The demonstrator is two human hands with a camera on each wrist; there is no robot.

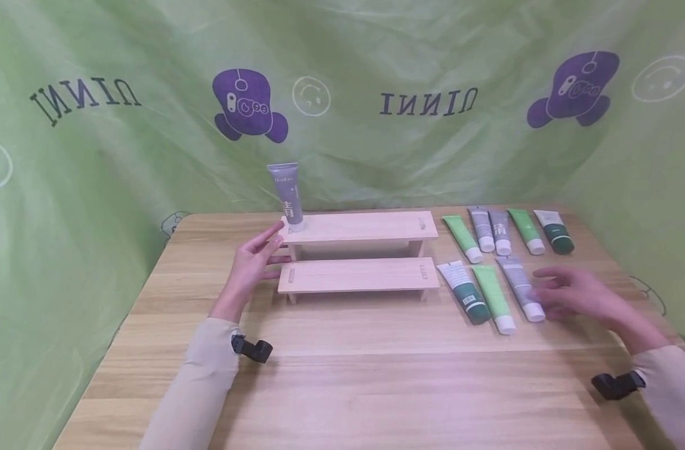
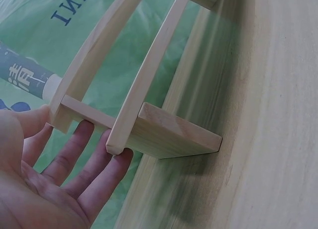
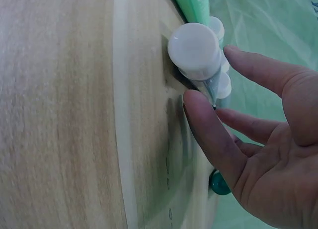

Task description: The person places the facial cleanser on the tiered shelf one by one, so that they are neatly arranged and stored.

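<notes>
At the left end of a two-step pale wooden rack (image 1: 358, 275), my left hand (image 1: 248, 265) rests its extended fingers against the ends of the boards. In the left wrist view the fingertips (image 2: 121, 162) meet the lower board's corner. A grey-purple tube (image 1: 287, 197) stands cap-down on the upper board (image 1: 359, 227), just above that hand. On the right, my right hand (image 1: 581, 294) reaches beside another grey-purple tube (image 1: 517, 284) lying on the table. The right wrist view has its thumb and fingers spread around the tube's white cap (image 3: 191, 50), without a closed grip.
Left of that lying tube are a light green tube (image 1: 491, 294) and a white-and-dark-green tube (image 1: 465, 294). Behind them several more tubes lie in a row, including a green one (image 1: 525, 230). A green printed cloth (image 1: 342, 162) hangs behind the wooden table (image 1: 348, 387).
</notes>
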